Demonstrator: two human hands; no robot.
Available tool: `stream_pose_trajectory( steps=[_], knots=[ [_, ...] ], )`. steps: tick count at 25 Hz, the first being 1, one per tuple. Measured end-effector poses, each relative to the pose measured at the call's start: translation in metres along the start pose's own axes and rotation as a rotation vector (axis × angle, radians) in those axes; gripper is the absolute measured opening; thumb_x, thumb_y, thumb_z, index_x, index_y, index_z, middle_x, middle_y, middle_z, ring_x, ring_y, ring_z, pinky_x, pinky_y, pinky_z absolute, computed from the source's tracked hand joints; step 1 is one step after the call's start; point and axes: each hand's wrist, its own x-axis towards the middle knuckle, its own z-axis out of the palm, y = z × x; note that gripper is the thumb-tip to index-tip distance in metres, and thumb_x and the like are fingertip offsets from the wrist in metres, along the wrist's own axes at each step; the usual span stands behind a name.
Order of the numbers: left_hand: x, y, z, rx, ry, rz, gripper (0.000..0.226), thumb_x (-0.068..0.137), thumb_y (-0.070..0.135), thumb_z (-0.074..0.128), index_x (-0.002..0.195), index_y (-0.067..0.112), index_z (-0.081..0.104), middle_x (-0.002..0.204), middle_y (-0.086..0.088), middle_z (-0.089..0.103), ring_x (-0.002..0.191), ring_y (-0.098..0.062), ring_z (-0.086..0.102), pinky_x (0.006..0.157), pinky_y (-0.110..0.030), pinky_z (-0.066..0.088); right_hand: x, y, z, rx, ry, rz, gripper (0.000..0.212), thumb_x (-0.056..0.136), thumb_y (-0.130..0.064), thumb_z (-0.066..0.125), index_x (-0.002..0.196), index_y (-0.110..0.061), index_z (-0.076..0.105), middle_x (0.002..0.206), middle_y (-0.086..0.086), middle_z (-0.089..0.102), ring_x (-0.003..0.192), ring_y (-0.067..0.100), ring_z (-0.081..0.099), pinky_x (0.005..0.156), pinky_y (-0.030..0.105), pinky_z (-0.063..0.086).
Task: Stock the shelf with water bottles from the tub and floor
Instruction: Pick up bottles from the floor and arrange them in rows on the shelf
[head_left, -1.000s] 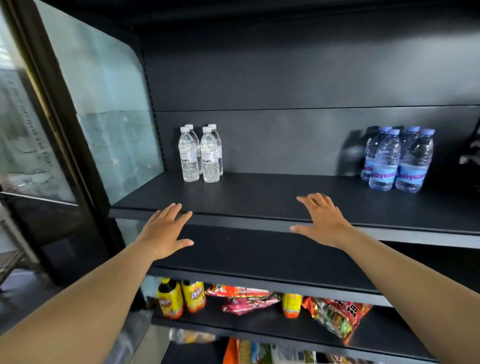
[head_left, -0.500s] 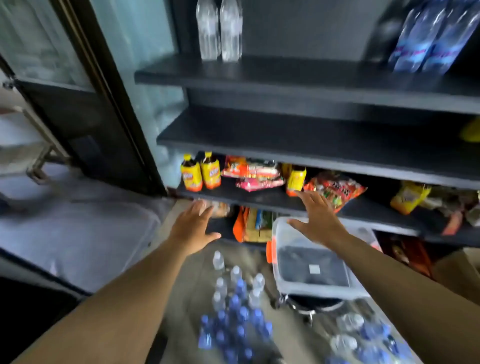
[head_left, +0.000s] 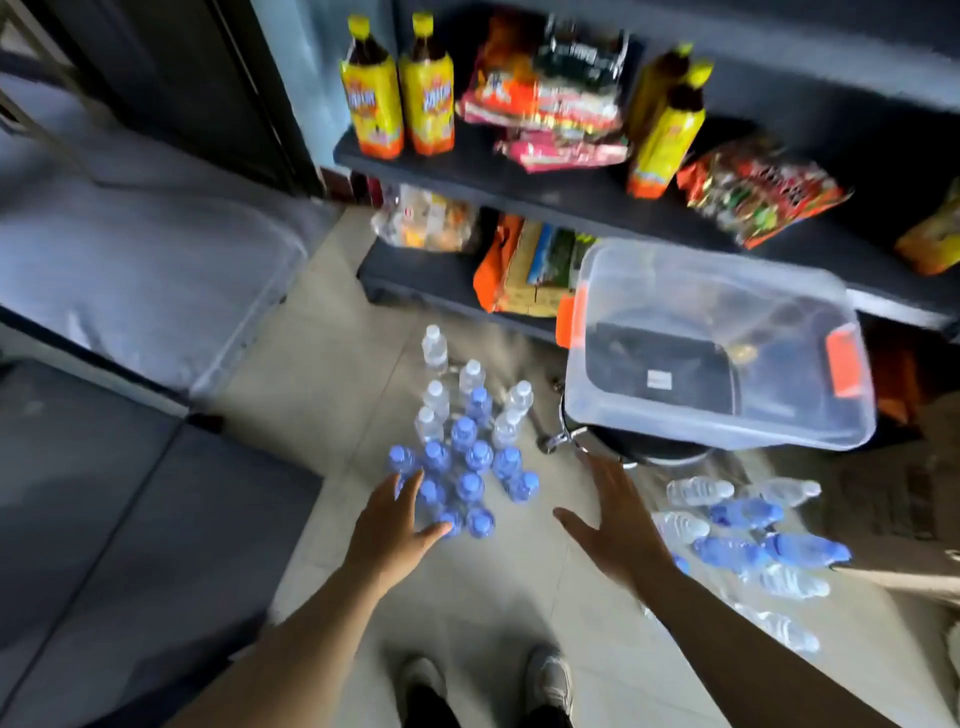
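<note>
While empty, both hands (head_left: 395, 525) (head_left: 615, 525) spread.

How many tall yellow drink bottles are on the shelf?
4 yellow bottles: two side by side at left, two right of the snack packets, one behind the other. More may be hidden.

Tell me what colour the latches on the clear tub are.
Orange, on the tub's latches, clearest in the head view.

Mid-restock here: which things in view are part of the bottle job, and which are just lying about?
Job:
- standing bottles
- fallen bottles
- clear tub
- left hand and right hand, both empty

Lying about:
- yellow drink bottles
- snack packets
- shoes
</note>
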Motion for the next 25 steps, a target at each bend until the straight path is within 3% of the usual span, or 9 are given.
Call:
stream_pose_trajectory(
  steps=[4,6,9,11,15,20,22,25],
  knots=[
    [0.043,-0.033,0.102,-0.224,0.009,-0.135,0.081,0.082,0.044,0.066,0.146,0.012,0.028,0.150,-0.013,0.032,0.138,-0.025,0.031,0.110,-0.030,0.024,0.013,0.083,0.081,0.062,-0.041,0.170,0.071,0.079,-0.027,0.075,0.138,-0.008,0.041,0.139,0.011,0.043,0.130,0.026,0.040,0.099,0.010,0.017],
    [0.075,-0.047,0.148,-0.310,0.030,-0.155,0.078,0.082,0.038,0.067,0.145,0.009,0.029,0.149,-0.013,0.034,0.137,-0.024,0.033,0.106,-0.024,0.024,0.032,0.125,0.124,0.135,-0.040,0.243,0.074,0.077,-0.025,0.076,0.139,-0.009,0.039,0.140,0.010,0.041,0.129,0.024,0.040,0.104,0.016,0.023],
    [0.129,-0.066,0.205,-0.388,0.069,-0.157,0.073,0.085,0.026,0.067,0.145,0.010,0.029,0.149,-0.007,0.034,0.136,-0.019,0.033,0.094,-0.010,0.021,0.065,0.178,0.185,0.270,-0.009,0.355,0.078,0.076,-0.029,0.076,0.141,-0.016,0.035,0.142,0.005,0.039,0.128,0.021,0.042,0.107,0.040,0.037],
    [0.167,-0.079,0.233,-0.406,0.073,-0.148,0.078,0.083,0.027,0.069,0.146,0.012,0.026,0.151,-0.004,0.032,0.139,-0.018,0.031,0.098,-0.010,0.021,0.091,0.202,0.219,0.337,-0.002,0.393,0.078,0.077,-0.030,0.075,0.142,-0.022,0.032,0.144,0.001,0.036,0.129,0.018,0.041,0.106,0.038,0.038],
    [0.232,-0.105,0.280,-0.393,0.044,-0.156,0.080,0.082,0.025,0.071,0.147,0.013,0.026,0.153,-0.006,0.030,0.140,-0.019,0.029,0.112,-0.027,0.022,0.146,0.237,0.279,0.448,-0.029,0.443,0.073,0.081,-0.028,0.072,0.142,-0.028,0.032,0.144,-0.002,0.036,0.128,0.014,0.040,0.094,0.028,0.039],
    [0.273,-0.111,0.307,-0.366,0.140,-0.112,0.052,0.079,0.014,0.072,0.128,0.009,0.054,0.125,-0.009,0.060,0.116,-0.022,0.054,0.086,-0.017,0.034,0.198,0.261,0.310,0.422,-0.024,0.374,0.051,0.082,-0.019,0.069,0.130,-0.028,0.051,0.123,-0.008,0.056,0.109,0.010,0.049,0.087,0.022,0.037],
    [0.281,-0.108,0.309,-0.384,0.168,-0.079,0.044,0.078,0.014,0.073,0.119,0.006,0.059,0.114,-0.008,0.064,0.102,-0.019,0.057,0.075,-0.014,0.032,0.205,0.267,0.314,0.388,-0.041,0.318,0.043,0.081,-0.019,0.069,0.122,-0.026,0.056,0.112,-0.008,0.059,0.102,0.010,0.051,0.082,0.022,0.038],
    [0.280,-0.106,0.304,-0.456,0.198,-0.038,0.038,0.075,0.011,0.074,0.111,0.004,0.063,0.106,-0.012,0.067,0.089,-0.016,0.055,0.070,-0.015,0.035,0.202,0.270,0.308,0.359,-0.076,0.278,0.037,0.081,-0.027,0.069,0.116,-0.027,0.059,0.109,-0.006,0.062,0.099,0.014,0.055,0.082,0.029,0.044]
  ],
)
